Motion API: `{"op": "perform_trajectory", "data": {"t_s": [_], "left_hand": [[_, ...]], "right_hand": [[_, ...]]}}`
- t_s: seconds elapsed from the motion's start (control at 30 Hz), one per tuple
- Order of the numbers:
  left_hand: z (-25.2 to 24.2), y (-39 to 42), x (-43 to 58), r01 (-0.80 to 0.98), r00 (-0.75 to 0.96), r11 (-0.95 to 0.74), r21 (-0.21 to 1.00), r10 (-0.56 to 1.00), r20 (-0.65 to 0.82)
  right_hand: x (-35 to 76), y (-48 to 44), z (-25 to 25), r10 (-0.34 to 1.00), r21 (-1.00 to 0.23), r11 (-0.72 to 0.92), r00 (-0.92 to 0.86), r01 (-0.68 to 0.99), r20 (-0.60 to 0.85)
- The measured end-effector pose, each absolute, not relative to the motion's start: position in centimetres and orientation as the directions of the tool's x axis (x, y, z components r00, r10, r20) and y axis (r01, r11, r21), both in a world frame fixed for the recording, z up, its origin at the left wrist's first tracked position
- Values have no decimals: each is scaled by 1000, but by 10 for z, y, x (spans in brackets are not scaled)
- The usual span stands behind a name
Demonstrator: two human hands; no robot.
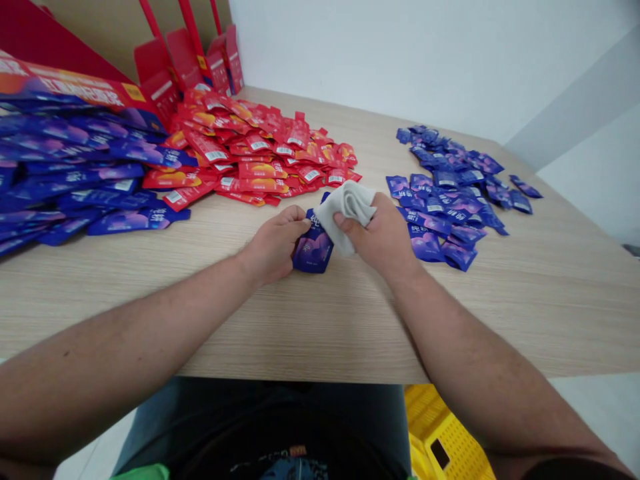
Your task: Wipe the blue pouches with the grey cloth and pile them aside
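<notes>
Above the middle of the table, my left hand pinches the left side of a blue pouch with a purple print. A folded pale grey cloth is gripped in my right hand, and it lies against the pouch's upper right part, hiding some of it. To the right of that hand spreads a heap of small blue pouches. Beyond my left hand is a big pile of red pouches. More blue pouches are stacked at the far left.
Red cardboard boxes stand at the back left, against a white wall. All the pouches lie on a light wood table. Below its front edge, on the right, sits a yellow plastic basket.
</notes>
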State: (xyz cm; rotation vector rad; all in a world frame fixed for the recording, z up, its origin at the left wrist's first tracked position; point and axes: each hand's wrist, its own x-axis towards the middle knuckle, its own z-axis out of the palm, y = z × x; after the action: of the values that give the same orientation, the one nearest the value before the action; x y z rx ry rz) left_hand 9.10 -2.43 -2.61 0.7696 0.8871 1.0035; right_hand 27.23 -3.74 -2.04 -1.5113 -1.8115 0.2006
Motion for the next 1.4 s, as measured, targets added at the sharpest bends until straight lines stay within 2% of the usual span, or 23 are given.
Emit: {"op": "perform_trajectory", "data": {"t_s": [0.33, 0.4, 0.5, 0.53, 0.63, 0.77, 0.87, 0.9, 1.0, 1.03, 1.07, 1.13, 1.23, 1.3, 1.4], "left_hand": [[-28, -28, 91, -321, 325, 351, 880, 913, -246], [-28, -27, 90, -355, 307, 349, 867, 920, -245], [-28, -22, 88, -429, 248, 336, 839, 936, -248], [-27, -20, 88, -445, 227, 329, 833, 941, -250], [-27, -17, 88, -466, 201, 327, 822, 944, -261], [-28, -18, 87, -467, 231, 352, 811, 934, -273], [-28, -17, 86, -474, 210, 324, 819, 945, -252], [-28, -16, 86, -471, 207, 323, 821, 945, -253], [-28, -15, 86, -452, 207, 331, 828, 942, -264], [-28, -15, 87, -446, 208, 326, 834, 944, -258], [-28, -16, 87, -434, 212, 316, 843, 946, -246], [-30, -19, 88, -377, 254, 304, 875, 942, -218], [-34, -28, 87, -213, 354, 264, 941, 918, -177], [-35, -32, 84, -122, 404, 172, 977, 908, -109], [-29, -31, 75, -23, 425, -5, 1000, 905, 14]], "right_hand": [[279, -34, -23, 893, -660, 298, 44, 690, 448], [271, -39, -24, 907, -641, 341, -61, 688, 416], [260, -45, -27, 870, -548, 490, -336, 678, 362], [257, -47, -28, 858, -520, 510, -361, 685, 365], [255, -48, -29, 866, -490, 477, -294, 729, 405], [256, -48, -28, 831, -442, 554, -435, 706, 347], [256, -49, -26, 859, -451, 487, -316, 748, 403], [255, -49, -25, 862, -457, 489, -329, 743, 386], [255, -49, -23, 818, -459, 572, -513, 680, 258], [257, -48, -22, 818, -458, 571, -515, 681, 255], [260, -46, -22, 843, -461, 539, -458, 705, 284], [270, -39, -23, 893, -506, 397, -193, 766, 408], [290, -26, -26, 836, -645, 253, 172, 721, 521], [299, -21, -27, 826, -705, 250, 235, 664, 513], [301, -20, -28, 845, -738, 141, 308, 660, 437]]}}
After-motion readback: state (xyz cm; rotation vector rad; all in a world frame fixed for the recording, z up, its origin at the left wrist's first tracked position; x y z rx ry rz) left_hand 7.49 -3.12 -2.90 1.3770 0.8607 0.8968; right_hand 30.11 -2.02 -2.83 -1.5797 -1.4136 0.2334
